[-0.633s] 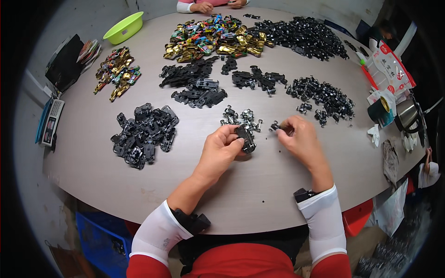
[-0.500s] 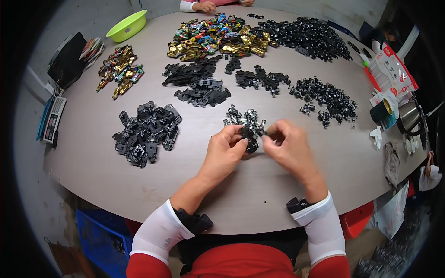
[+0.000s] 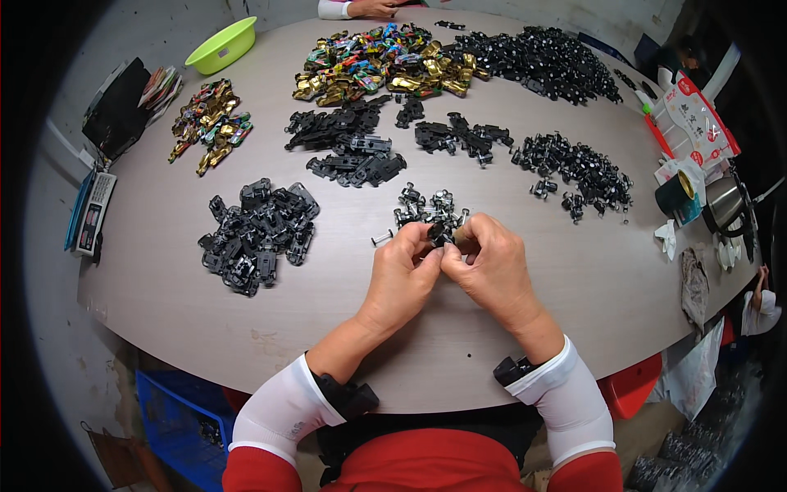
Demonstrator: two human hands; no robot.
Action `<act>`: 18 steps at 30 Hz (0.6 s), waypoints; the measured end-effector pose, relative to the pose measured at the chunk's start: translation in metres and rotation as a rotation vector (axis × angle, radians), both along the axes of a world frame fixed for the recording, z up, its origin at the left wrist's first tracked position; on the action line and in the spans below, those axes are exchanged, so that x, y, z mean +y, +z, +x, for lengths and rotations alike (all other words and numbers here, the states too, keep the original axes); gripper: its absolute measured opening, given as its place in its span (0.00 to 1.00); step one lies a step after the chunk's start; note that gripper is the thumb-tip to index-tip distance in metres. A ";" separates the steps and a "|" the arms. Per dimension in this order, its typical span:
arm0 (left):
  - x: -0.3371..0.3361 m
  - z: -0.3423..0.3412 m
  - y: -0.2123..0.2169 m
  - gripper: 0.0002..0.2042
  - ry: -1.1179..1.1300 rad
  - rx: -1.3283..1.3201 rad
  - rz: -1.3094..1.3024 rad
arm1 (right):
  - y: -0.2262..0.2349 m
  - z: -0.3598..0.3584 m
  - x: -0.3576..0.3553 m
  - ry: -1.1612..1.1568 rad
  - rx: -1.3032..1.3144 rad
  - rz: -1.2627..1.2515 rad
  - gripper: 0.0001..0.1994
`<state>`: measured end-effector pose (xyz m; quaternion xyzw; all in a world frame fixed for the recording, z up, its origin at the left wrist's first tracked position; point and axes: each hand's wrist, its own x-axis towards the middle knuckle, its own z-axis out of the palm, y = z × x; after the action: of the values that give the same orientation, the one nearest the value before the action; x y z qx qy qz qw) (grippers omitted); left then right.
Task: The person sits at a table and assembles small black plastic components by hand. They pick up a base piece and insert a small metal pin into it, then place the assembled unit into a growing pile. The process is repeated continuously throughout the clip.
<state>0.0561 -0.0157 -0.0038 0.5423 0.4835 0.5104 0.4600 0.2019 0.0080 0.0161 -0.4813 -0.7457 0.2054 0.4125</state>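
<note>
The left hand [image 3: 403, 271] and right hand [image 3: 490, 264] meet fingertip to fingertip at picture centre, both pinched together on a small black plastic part [image 3: 443, 236]. Just beyond, at 12 o'clock, lies a loose cluster of tiny black wheels on metal axles [image 3: 426, 207]. At 9 o'clock sits a heap of blocky, matte black chassis pieces [image 3: 258, 234]. Toward 11 o'clock, shiny gold and multicoloured shells [image 3: 381, 66] pile up. The round bench [image 3: 205, 320] has a pale, smooth wood-grain surface; a glossy lime-green bowl [image 3: 221, 45] rests at its 10 o'clock rim.
</note>
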 end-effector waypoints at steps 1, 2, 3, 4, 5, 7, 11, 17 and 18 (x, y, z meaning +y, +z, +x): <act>0.000 0.000 0.000 0.08 0.004 -0.009 -0.004 | 0.001 -0.001 0.000 0.002 0.005 -0.003 0.09; 0.000 0.000 0.002 0.08 0.008 0.002 -0.006 | 0.001 -0.001 -0.001 0.005 0.010 -0.007 0.09; -0.001 0.000 0.004 0.08 0.012 0.014 -0.007 | 0.002 -0.001 -0.002 0.007 0.015 -0.011 0.09; -0.002 0.000 0.007 0.08 0.016 0.026 -0.009 | 0.003 0.000 -0.003 0.009 -0.008 0.015 0.09; -0.003 0.000 0.008 0.08 0.015 0.034 0.004 | 0.005 0.000 -0.003 0.012 -0.030 0.042 0.09; -0.004 0.001 0.011 0.09 0.014 0.050 0.029 | 0.008 0.001 -0.005 0.012 -0.065 0.060 0.09; -0.005 0.001 0.003 0.11 0.005 0.020 0.052 | 0.011 0.000 -0.007 0.003 0.003 -0.029 0.09; 0.002 -0.008 0.018 0.10 -0.134 -0.487 -0.311 | 0.013 0.006 -0.003 0.121 0.118 -0.157 0.05; 0.003 -0.010 0.018 0.10 -0.124 -0.485 -0.345 | 0.014 0.007 -0.002 0.164 0.118 -0.171 0.04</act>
<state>0.0457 -0.0127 0.0144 0.3471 0.4051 0.5061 0.6777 0.2085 0.0059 0.0302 -0.4394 -0.7365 0.3293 0.3950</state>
